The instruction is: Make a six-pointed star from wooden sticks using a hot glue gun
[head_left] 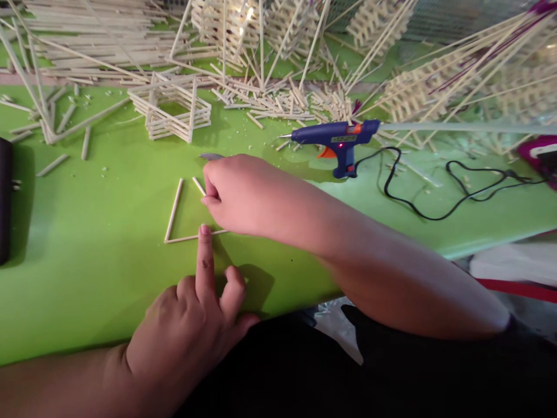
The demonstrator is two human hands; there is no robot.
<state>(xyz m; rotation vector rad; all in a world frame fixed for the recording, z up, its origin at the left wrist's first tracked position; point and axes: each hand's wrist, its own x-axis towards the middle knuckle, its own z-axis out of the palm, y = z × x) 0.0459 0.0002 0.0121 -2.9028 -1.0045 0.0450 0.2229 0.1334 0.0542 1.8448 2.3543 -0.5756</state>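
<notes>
The person's left hand (183, 325) lies near the close edge of a green worktop (87, 244). Its grip is open, with the index finger extended and its tip at the lower stick of an open frame of thin wooden sticks (173, 210). The frame lies just beyond that hand. The right hand (243, 197) reaches in from the right, fingers curled beside a short stick (199, 186). A grey blade (211, 156) shows past them; whether it is held, I cannot tell. Farther right sits a blue hot glue gun (335, 136) with a black cord (435, 219). Stacked stick lattices (169, 110) stand far left.
</notes>
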